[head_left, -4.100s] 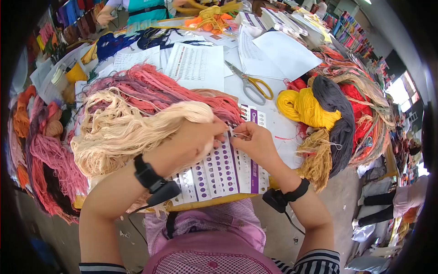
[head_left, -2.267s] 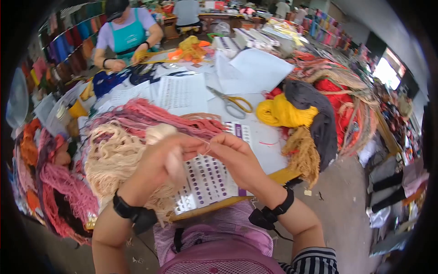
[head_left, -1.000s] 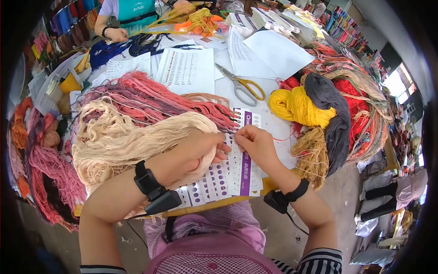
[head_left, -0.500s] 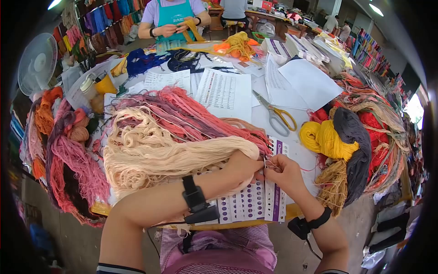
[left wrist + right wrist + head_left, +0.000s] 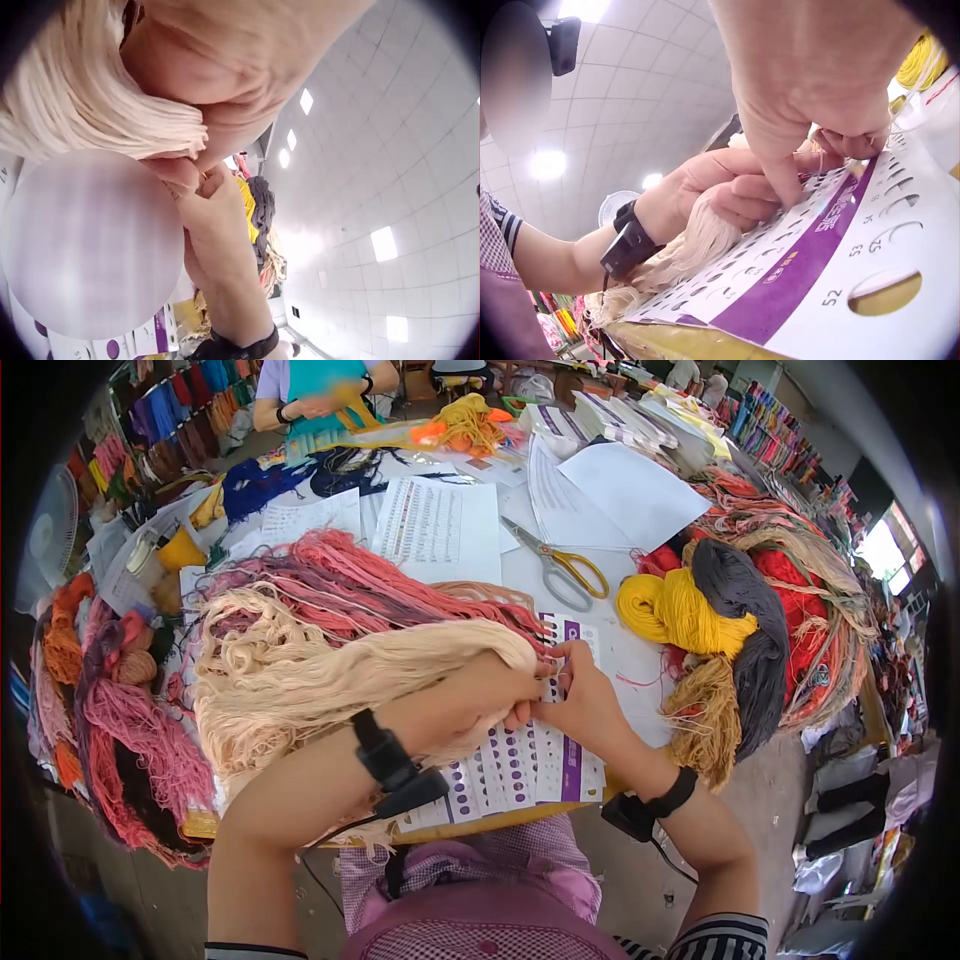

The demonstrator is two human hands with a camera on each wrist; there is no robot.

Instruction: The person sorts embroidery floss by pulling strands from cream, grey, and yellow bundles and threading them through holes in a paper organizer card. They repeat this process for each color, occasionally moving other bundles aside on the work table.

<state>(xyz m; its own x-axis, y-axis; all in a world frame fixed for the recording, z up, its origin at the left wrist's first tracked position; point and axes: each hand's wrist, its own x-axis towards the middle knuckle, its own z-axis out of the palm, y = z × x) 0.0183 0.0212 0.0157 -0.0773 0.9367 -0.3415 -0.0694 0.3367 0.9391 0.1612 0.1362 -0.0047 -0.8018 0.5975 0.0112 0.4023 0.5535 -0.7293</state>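
A cream skein of yarn (image 5: 370,670) lies across the left of the table, its looped end draped over my left hand (image 5: 505,690). In the right wrist view, that hand's fingers curl round the cream strands (image 5: 712,225). My right hand (image 5: 585,705) meets it at the upper part of the white cards with rows of holes (image 5: 500,770). Its bent fingertips pinch a thin pale thread (image 5: 817,154) beside a row of holes, close over the card. The top card carries a purple stripe (image 5: 572,765) and printed numbers. Pink and mauve yarn (image 5: 400,575) lies just beyond the hands.
Scissors with yellow-and-grey handles (image 5: 560,565) lie beyond the cards. Printed sheets (image 5: 440,525) spread across the table's middle. Yellow (image 5: 685,610), dark grey (image 5: 745,605) and tan skeins (image 5: 705,715) lie to the right. Another person (image 5: 315,410) handles yellow yarn at the far side.
Both hands lifted off the cards with the thread about two seconds ago, then came back down to the cards' upper part. The cream skein has stayed with the left hand.
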